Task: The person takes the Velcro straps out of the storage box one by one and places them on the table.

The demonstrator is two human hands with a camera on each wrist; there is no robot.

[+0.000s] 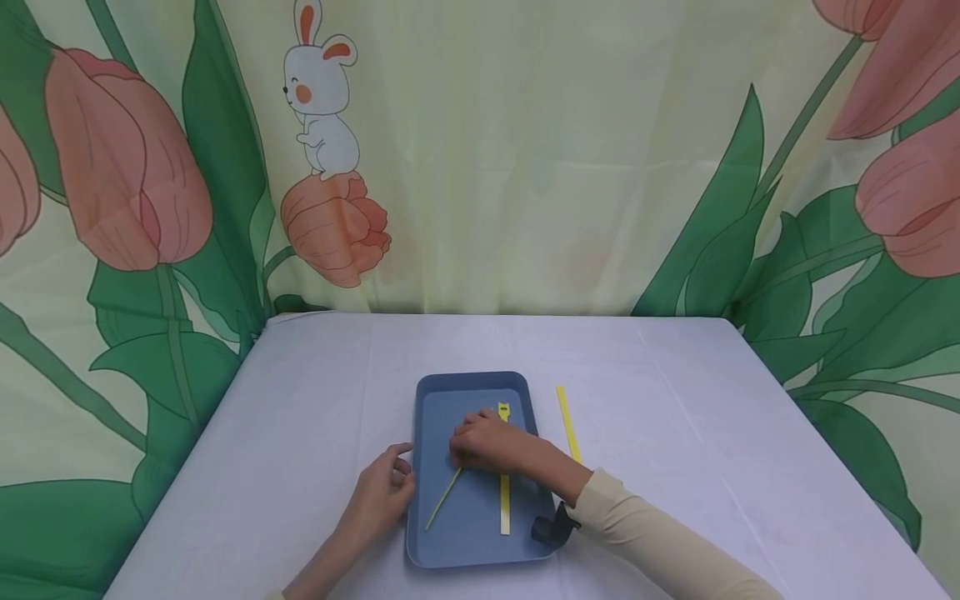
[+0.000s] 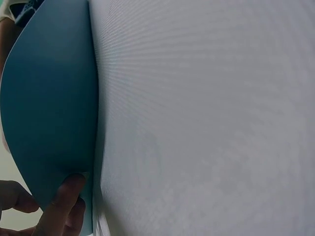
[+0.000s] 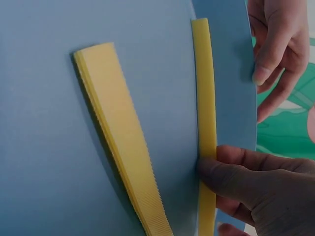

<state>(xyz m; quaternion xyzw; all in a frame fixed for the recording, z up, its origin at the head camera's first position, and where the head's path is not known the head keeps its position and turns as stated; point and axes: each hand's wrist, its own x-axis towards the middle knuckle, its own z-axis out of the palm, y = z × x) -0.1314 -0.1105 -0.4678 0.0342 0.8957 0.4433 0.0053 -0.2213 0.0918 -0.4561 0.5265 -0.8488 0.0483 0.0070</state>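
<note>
My right hand (image 1: 486, 442) is over the blue tray (image 1: 468, 548) and pinches a thin yellow strap (image 1: 442, 502) between thumb and fingers. In the right wrist view that strap (image 3: 204, 78) stands on its edge near the tray's side. Beside it lies a layered stack of yellow straps (image 3: 115, 118), partly under my right forearm in the head view; a slotted head (image 1: 504, 410) shows at its far end. My left hand (image 1: 378, 492) is at the tray's left side, its fingertips touching the outer wall (image 2: 54, 98), fingers loosely bent.
Right of the tray another yellow strap (image 1: 567, 421) lies on the white tablecloth (image 1: 675, 433), its near end hidden by my right arm. A black device (image 1: 553, 528) at my right wrist overlaps the tray's near right rim. Behind the table hangs a tulip-print curtain (image 1: 525, 167).
</note>
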